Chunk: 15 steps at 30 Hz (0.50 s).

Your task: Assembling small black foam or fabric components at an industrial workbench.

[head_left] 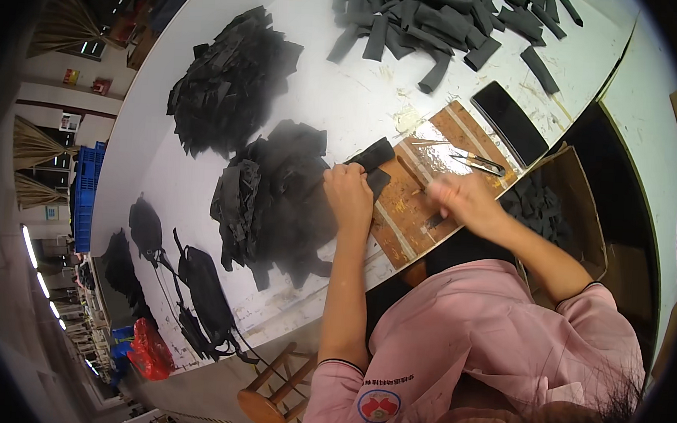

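Note:
My left hand (347,193) lies at the left edge of a brown, glue-stained board (399,229), its fingers closed on a black sheet-like piece (372,155). Another dark flap shows just below that piece. Over the board's middle, my right hand (465,201) is smeared by motion, and what its fingers hold, if anything, I cannot make out. A small cutting tool (481,164) rests on the board's shiny upper part. Beside my left hand spreads a heap of flat black pieces (292,209).
Another flat-piece heap (234,81) sits farther left; rolled black tubes (435,20) lie at the back. A dark phone (508,123) borders the board. A cardboard box (587,207) of black pieces stands at right. A black bag (206,285) and wooden stool (268,409) are at lower left.

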Motion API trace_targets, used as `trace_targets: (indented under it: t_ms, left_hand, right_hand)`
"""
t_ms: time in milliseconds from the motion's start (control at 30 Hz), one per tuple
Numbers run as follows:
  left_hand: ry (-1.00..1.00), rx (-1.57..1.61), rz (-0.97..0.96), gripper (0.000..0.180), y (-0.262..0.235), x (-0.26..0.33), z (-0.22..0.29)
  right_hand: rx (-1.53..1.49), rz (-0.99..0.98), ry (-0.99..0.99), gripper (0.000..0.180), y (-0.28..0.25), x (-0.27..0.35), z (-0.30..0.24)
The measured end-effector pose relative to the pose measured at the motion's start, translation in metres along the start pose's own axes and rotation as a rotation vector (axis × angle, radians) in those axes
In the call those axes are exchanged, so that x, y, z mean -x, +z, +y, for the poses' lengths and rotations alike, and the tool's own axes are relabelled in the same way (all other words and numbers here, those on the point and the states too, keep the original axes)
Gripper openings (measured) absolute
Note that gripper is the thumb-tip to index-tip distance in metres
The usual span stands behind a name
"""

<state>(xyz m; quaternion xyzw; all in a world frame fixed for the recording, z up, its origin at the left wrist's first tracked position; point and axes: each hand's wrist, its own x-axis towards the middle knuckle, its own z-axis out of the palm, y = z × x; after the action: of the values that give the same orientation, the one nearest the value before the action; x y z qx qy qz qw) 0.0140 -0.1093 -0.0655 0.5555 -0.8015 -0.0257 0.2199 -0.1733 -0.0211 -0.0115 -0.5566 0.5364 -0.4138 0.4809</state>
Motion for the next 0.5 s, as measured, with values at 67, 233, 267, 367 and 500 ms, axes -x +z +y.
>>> trace_targets:
  t_ms: [67,233,267,367,500]
  left_hand:
    - [-0.014,0.130,0.088,0.004,0.000,0.001,0.001]
    - [-0.333,0.679,0.311,0.008,-0.020,0.008,-0.001]
    - [-0.335,0.676,0.312,0.008,-0.027,0.010,0.002]
    - [-0.454,0.917,0.344,0.009,-0.041,0.016,0.009]
    - [-0.489,0.983,0.345,0.011,-0.042,0.033,-0.004]
  right_hand:
    - [-0.014,0.002,0.014,0.037,0.018,0.009,0.021]
    - [0.211,0.081,-0.084,0.028,0.046,-0.001,0.014]
    - [0.172,0.183,-0.167,0.034,0.056,-0.008,0.017]
    - [-0.023,0.283,-0.229,0.037,0.082,-0.030,0.011]
    - [-0.091,0.366,-0.276,0.018,0.097,-0.052,0.020]
